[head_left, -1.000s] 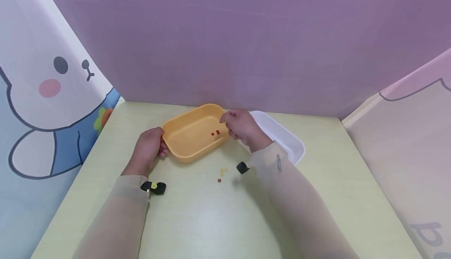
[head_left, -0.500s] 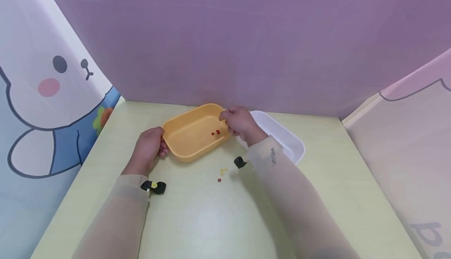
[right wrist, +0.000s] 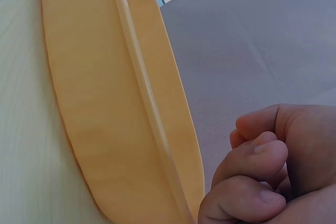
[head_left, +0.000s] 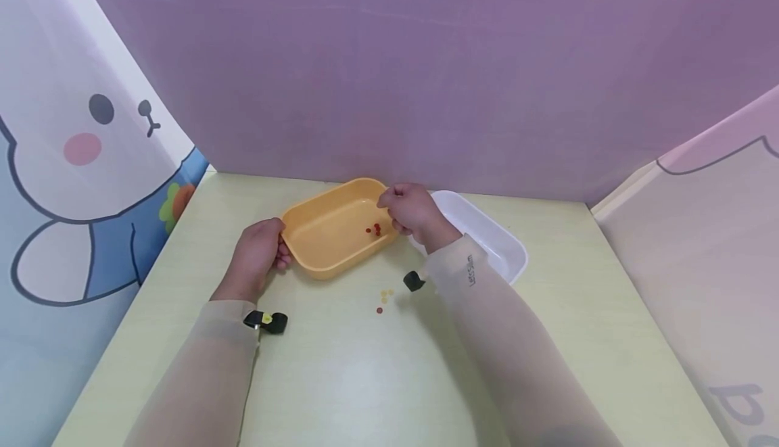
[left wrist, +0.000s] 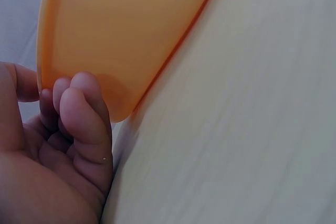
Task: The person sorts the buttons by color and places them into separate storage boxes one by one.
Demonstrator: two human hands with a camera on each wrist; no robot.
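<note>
My left hand [head_left: 257,254] grips the near-left end of a shallow orange-yellow plastic tray [head_left: 328,230], thumb at the rim and fingers curled against the outer wall. In the left wrist view those fingers [left wrist: 86,114] bunch below the tray's corner. Several small red discs [head_left: 376,228] lie on the tray floor toward its right end. Over that end is my right hand [head_left: 415,212], fingers curled. Its thumb and fingertips [right wrist: 252,124] are close together in the right wrist view, with no disc visible between them.
A white tray [head_left: 489,234] lies on the table at the right, partly hidden behind my right hand and forearm. In front of the orange tray are several pale yellow discs [head_left: 385,296] and one red disc [head_left: 380,310]. A purple cloth wall [head_left: 395,95] rises at the back.
The small red piece at my right fingertips is gone from there, and one more red disc lies in the tray. My right hand shifted slightly; my left hand kept its grip.
</note>
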